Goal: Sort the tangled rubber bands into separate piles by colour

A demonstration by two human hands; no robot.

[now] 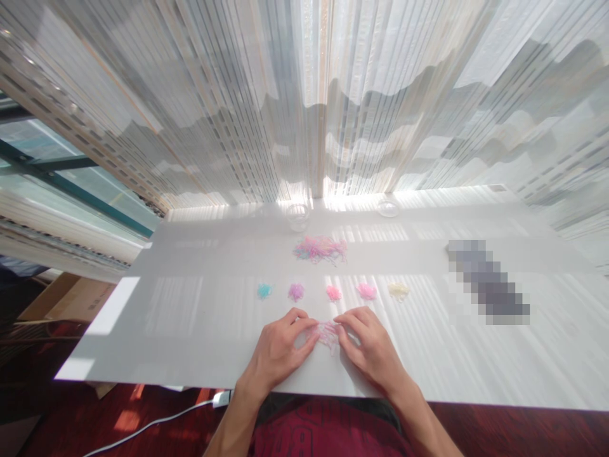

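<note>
Between my two hands, near the front of the white table, lies a small tangle of pale pink rubber bands [327, 334]. My left hand [285, 343] is at its left side, thumb and forefinger closed in a pinch on the bands. From the right, my right hand [368, 343] pinches the other edge with thumb and fingertips. Just beyond the hands, small piles sit in a row: turquoise bands [264, 291], purple bands [295, 291], coral bands [333, 292], pink bands [366, 291] and pale yellow bands [398, 290]. Farther back is a larger mixed-colour heap [320, 249].
Two clear round dishes [299, 217] [387, 208] stand by the table's back edge, against striped curtains [314, 127]. A blurred-out dark object [490, 279] lies at the right. A white cable [157, 421] and cardboard box [78, 298] are beyond the table's left and front edges.
</note>
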